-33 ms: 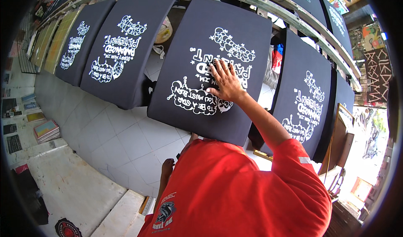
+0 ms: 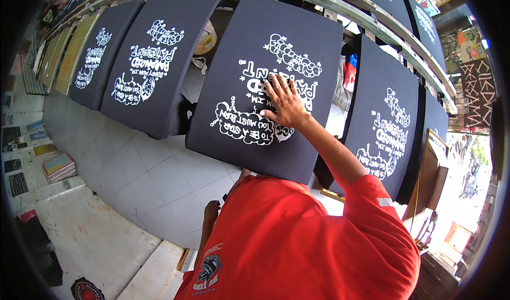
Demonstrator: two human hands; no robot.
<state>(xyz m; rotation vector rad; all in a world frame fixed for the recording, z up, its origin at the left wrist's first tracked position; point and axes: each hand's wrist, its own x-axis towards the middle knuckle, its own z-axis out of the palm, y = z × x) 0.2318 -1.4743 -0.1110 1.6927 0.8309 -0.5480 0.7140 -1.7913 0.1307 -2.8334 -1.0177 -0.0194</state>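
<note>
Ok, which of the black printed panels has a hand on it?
The large middle panel, directly in front of the red shirt: the right hand lies spread on its white print. No hand shows on the others.

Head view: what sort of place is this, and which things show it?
Probably a screen-printing workshop: black fabric panels lie in a row, repeating one white design, and yellowish boards continue the row at left. The right hand rests on one printed panel.

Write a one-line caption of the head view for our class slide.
The person's right hand lies spread over white print on a black panel, between similar printed panels.
</note>
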